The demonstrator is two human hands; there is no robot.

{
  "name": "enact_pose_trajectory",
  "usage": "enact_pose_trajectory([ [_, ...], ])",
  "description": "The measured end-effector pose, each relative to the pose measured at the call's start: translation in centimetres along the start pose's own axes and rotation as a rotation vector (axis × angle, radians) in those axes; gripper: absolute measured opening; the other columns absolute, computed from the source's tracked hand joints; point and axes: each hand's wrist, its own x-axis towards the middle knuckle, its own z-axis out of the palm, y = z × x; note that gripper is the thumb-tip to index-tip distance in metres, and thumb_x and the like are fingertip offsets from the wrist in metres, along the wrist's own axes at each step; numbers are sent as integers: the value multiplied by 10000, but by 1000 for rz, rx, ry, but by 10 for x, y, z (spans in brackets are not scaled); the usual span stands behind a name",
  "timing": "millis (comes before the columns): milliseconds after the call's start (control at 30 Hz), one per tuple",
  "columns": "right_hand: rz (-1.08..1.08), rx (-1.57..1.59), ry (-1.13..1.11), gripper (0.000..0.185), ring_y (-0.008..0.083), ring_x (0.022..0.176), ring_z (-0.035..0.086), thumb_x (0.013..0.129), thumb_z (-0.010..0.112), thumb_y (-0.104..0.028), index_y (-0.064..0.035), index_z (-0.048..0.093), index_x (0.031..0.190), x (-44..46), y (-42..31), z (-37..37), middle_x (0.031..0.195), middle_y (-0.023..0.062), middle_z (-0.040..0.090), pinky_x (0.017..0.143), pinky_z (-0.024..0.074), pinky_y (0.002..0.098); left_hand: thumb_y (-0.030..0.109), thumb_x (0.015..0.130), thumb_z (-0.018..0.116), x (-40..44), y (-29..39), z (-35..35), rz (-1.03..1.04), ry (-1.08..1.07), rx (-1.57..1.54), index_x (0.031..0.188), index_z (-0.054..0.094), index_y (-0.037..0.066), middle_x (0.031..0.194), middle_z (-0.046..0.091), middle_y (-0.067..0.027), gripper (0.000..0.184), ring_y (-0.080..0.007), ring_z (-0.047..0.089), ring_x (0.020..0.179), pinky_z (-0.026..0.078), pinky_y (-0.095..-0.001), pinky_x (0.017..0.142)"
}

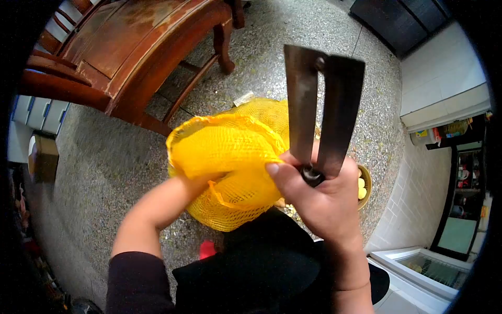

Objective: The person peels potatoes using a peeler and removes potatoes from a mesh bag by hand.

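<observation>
A yellow mesh bag (230, 141) hangs open in front of me, its mouth turned towards me. My left hand (197, 183) reaches inside it, and the mesh hides the fingers. In my right hand (329, 201) is a peeling knife (340, 104), a wide dark metal blade with a long slot, held upright by its short handle. The right thumb and fingers also pinch the bag's rim beside that handle. Whether anything lies in the left hand cannot be seen.
A worn wooden bench (151, 57) stands at upper left. Just right of my right hand, a round basket (368, 188) holds pale yellow pieces. Scraps dot the speckled floor (266, 26). Near my legs lies something red (207, 249). A cardboard box (44, 159) is far left.
</observation>
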Motion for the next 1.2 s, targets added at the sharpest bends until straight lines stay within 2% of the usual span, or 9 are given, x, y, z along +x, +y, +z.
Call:
enact_pose_trajectory([
  [100,32,98,35,119,190,483,533,756,664,-41,-8,559,711,1,9,4,566,100,531,482,421,306,231,830,628,30,-31,11,-111,81,-46,1337,420,86,1305,505,-126,567,-286,462,1215,315,-391,1068],
  [267,81,-93,9,124,224,492,535,754,668,-44,2,557,725,17,47,4,584,120,536,488,425,302,225,826,630,78,-88,13,-323,251,-89,1340,415,85,1304,504,-128,575,-287,462,1214,316,-392,1068],
  [300,73,-58,46,104,177,492,525,764,659,-52,2,573,740,23,60,8,575,101,536,485,416,287,224,825,630,86,-97,13,-356,266,-88,1341,414,85,1304,504,-128,577,-287,463,1214,316,-393,1067],
  [333,81,-58,46,104,177,492,525,764,659,-52,2,573,740,29,69,9,575,101,536,485,416,287,223,824,631,94,-105,14,-386,279,-80,1341,413,84,1304,504,-128,578,-288,463,1214,316,-393,1067],
  [400,223,67,132,86,114,507,509,774,648,-59,6,593,761,40,85,15,573,76,539,487,407,269,221,822,632,105,-114,18,-425,283,-66,1343,411,84,1304,504,-128,582,-288,463,1214,316,-393,1067],
  [433,206,37,154,86,73,529,497,779,641,-67,11,606,775,45,92,17,579,53,547,490,403,253,220,821,632,110,-117,23,-436,281,-54,1343,410,83,1304,504,-129,583,-288,463,1213,316,-394,1067],
  [633,254,36,143,84,83,522,498,773,637,-61,16,604,776,60,111,20,579,47,553,494,411,252,214,816,635,126,-125,37,-459,275,-57,1347,404,82,1303,503,-130,593,-290,464,1213,317,-396,1066],
  [867,203,-42,121,77,122,487,518,755,640,-51,2,584,759,61,112,24,556,82,547,474,410,273,206,811,638,112,-146,8,-459,415,-538,1351,396,80,1302,503,-132,605,-292,465,1212,319,-398,1066],
  [1200,148,-114,151,102,164,483,533,761,637,-71,8,573,755,49,113,23,563,117,545,484,425,296,195,802,642,88,-117,58,-426,257,-650,1357,386,77,1301,502,-134,622,-295,467,1210,320,-401,1064],
])
